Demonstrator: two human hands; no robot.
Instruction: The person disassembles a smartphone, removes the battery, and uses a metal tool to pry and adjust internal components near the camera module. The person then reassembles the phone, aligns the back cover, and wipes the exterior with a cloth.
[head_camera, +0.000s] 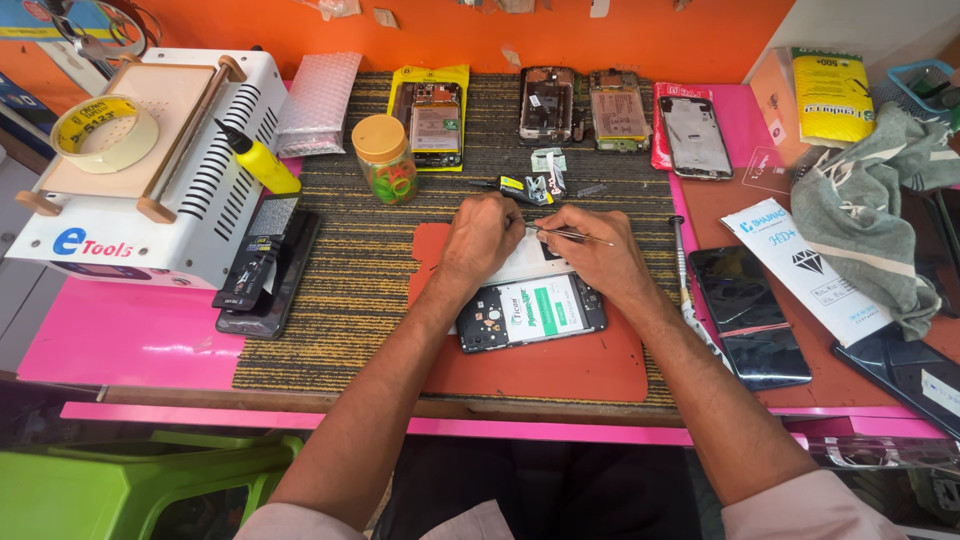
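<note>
Centre frame: right hand pinches tweezers over opened phone on red mat. Left hand fingers curled, pressing phone's top edge; grip unclear.

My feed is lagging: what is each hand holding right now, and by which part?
The right hand pinches metal tweezers near their back end, tips pointing left. The left hand presses on the opened phone; whether it grips anything cannot be told.

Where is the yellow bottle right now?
In the head view, the yellow bottle lies on the table's left side, between the white machine and the jar.
</note>
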